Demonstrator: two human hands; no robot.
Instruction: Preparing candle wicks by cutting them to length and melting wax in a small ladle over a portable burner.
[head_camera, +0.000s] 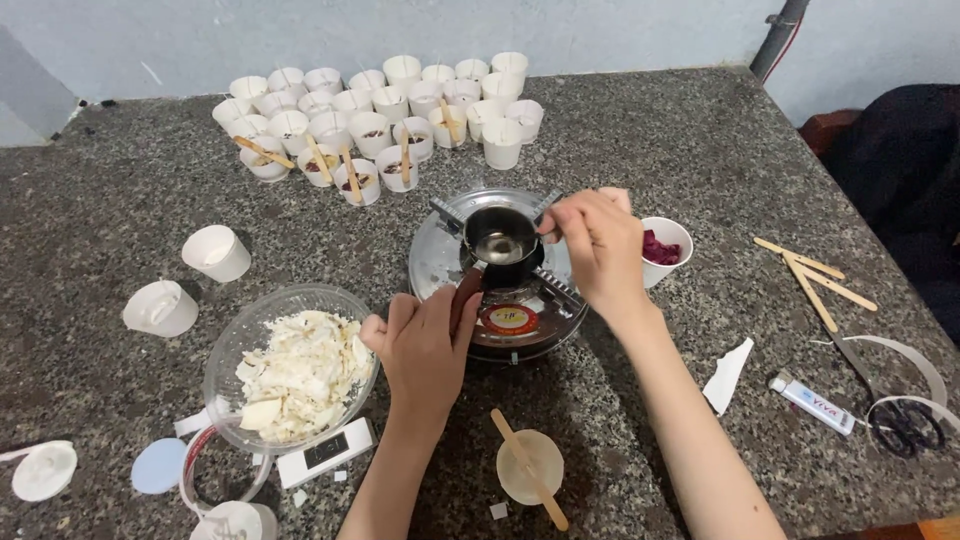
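A small dark metal pot with clear liquid sits on a round silver stove at the middle of the stone table. My left hand grips the pot's brown handle. My right hand hovers at the pot's right rim, fingers pinched together on something too small to make out. Behind that hand stands a white cup with dark pink pieces.
A clear bowl of white wax flakes sits front left. Several white cups crowd the back, some with wooden sticks. Two cups lie tipped at left. Sticks, scissors, a tube lie right. A cup with stick stands near.
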